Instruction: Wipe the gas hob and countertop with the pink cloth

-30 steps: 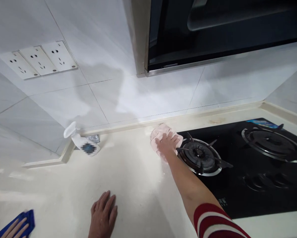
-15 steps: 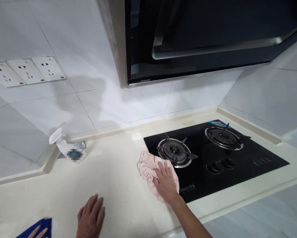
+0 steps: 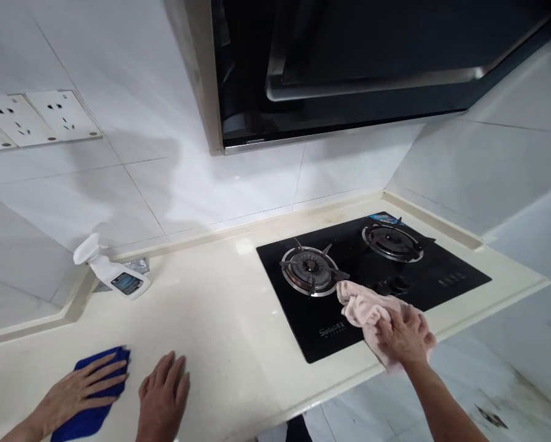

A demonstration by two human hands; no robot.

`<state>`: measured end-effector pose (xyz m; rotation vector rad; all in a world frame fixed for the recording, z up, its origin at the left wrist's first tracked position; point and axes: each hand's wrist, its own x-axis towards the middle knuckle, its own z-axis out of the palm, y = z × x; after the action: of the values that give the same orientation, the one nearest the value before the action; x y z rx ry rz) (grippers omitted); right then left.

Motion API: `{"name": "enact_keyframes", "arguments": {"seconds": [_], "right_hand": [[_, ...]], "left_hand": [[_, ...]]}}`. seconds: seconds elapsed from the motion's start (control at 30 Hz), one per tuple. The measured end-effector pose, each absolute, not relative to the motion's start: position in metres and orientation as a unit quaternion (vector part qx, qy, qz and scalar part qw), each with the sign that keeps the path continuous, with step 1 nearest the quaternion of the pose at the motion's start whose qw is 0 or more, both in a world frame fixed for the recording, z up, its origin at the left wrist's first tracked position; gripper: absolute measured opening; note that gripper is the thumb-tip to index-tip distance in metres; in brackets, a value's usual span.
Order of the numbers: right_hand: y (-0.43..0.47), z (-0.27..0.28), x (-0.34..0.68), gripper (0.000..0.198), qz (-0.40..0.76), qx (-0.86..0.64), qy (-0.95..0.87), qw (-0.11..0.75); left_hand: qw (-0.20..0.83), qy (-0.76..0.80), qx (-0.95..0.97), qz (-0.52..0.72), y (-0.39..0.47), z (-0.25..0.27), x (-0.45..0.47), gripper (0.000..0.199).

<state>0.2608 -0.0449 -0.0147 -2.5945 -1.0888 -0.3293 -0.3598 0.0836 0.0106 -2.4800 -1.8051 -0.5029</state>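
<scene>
My right hand (image 3: 403, 336) is closed on a bunched pink cloth (image 3: 365, 310), at the front edge of the black gas stove (image 3: 298, 325). Part of the cloth lies over the glass and part laps the counter edge. Its fingertips are partly buried in the folds. To the left, my left hand (image 3: 162, 396) rests palm down on the pale countertop (image 3: 220, 344), fingers laid out and holding nothing. Beside it, another person's hand (image 3: 79, 393) presses a blue cloth (image 3: 88, 420) on the counter.
A white spray bottle (image 3: 113, 273) leans over a grey packet (image 3: 139, 265) in the back left corner. Two burners (image 3: 309, 268) with pan supports stand on the stove. A black range hood (image 3: 339, 73) overhangs it. Wall sockets (image 3: 40, 116) are at upper left.
My right hand has moved right with the pink cloth, from the stove's left side to its front edge. The other person's hand and blue cloth have come further into view. My left hand stays put.
</scene>
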Motion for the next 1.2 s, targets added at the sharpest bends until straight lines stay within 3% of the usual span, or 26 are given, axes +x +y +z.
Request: {"name": "enact_keyframes", "arguments": {"seconds": [0.13, 0.23, 0.33, 0.43, 0.57, 0.67, 0.77, 0.9, 1.07, 1.2], "right_hand": [[-0.040, -0.011, 0.188, 0.058, -0.094, -0.914, -0.345, 0.191], [-0.047, -0.012, 0.087, 0.047, -0.060, -0.882, -0.420, 0.204], [-0.050, -0.008, -0.019, 0.033, 0.058, -0.792, -0.571, 0.208], [-0.039, 0.007, -0.099, 0.044, 0.177, -0.665, -0.698, 0.200], [-0.013, 0.029, -0.144, 0.060, 0.209, -0.497, -0.820, 0.194], [-0.010, 0.031, -0.129, 0.058, 0.229, -0.466, -0.834, 0.188], [-0.031, 0.018, -0.075, 0.043, 0.239, -0.557, -0.767, 0.212], [-0.072, -0.008, 0.028, 0.020, 0.134, -0.652, -0.692, 0.279], [-0.100, -0.018, 0.153, 0.017, 0.013, -0.742, -0.587, 0.323], [-0.107, 0.006, 0.230, 0.030, -0.048, -0.812, -0.445, 0.375]], "left_hand": [[0.025, -0.574, -0.805, -0.146, 0.084, 0.015, -0.356, 0.043], [0.038, -0.571, -0.808, -0.140, 0.083, 0.019, -0.352, 0.044], [0.039, -0.571, -0.809, -0.137, 0.082, 0.020, -0.350, 0.044], [0.037, -0.568, -0.812, -0.129, 0.083, 0.019, -0.354, 0.045], [0.028, -0.558, -0.822, -0.107, 0.087, 0.014, -0.365, 0.045], [0.021, -0.561, -0.821, -0.104, 0.088, 0.013, -0.367, 0.046], [0.020, -0.571, -0.813, -0.111, 0.086, 0.016, -0.361, 0.048], [0.016, -0.585, -0.803, -0.111, 0.084, 0.020, -0.354, 0.049], [0.015, -0.595, -0.797, -0.107, 0.085, 0.014, -0.354, 0.049], [-0.013, -0.630, -0.773, -0.072, 0.088, 0.015, -0.351, 0.046]]}}
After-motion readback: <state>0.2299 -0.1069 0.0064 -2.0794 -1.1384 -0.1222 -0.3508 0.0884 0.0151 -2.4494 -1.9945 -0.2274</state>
